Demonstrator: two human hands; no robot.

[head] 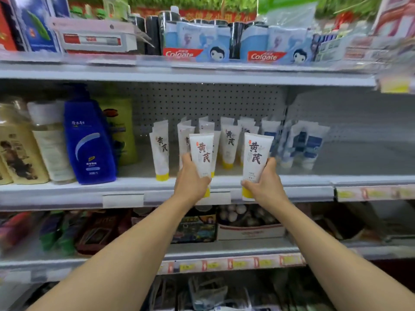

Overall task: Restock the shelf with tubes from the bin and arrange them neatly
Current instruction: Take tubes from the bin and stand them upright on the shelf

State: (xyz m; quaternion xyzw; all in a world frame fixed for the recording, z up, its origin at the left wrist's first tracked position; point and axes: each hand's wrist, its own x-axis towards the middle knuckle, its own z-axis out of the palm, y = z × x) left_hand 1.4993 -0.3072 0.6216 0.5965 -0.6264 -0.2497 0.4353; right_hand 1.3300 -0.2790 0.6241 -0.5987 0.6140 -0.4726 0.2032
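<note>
Shelf point(292, 179) ahead; I grip one tube point(202, 153) per hand point(190, 182), point(265, 187), caps down, labels outward, ready to join the row point(229, 142).

blue shampoo btl point(89, 142) mid-left | Colgate packs point(195, 44) above

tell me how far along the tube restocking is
Done: several white yellow-capped tubes already stand cap down on the middle shelf. In hand: the left hand and right hand each hold one more tube in front of it. Left: placing these two; the bin is out of view.
</note>
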